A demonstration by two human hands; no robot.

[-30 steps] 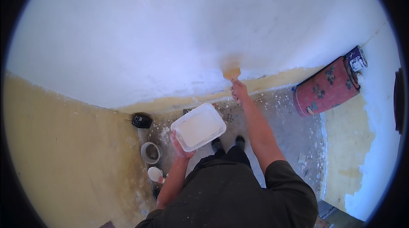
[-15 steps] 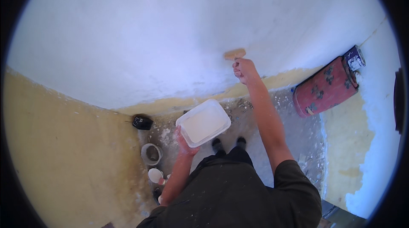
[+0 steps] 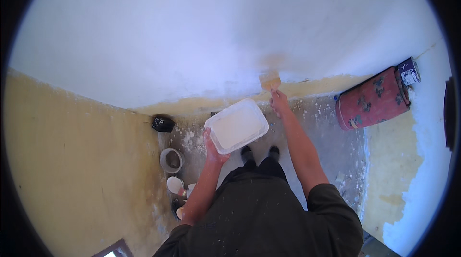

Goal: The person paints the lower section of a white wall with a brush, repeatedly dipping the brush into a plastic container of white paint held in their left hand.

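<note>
Far wall (image 3: 168, 31) mostly white; low yellow strip (image 3: 192, 106) seemingly unfinished
Left hand (image 3: 213, 149) grips white tub (image 3: 246, 144); right hand (image 3: 279, 102) holds brush (image 3: 270, 81).

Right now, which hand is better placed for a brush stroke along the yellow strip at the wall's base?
Probably the right hand: it grips the brush close to the yellow strip, while the left hand supports the white tub.
</note>
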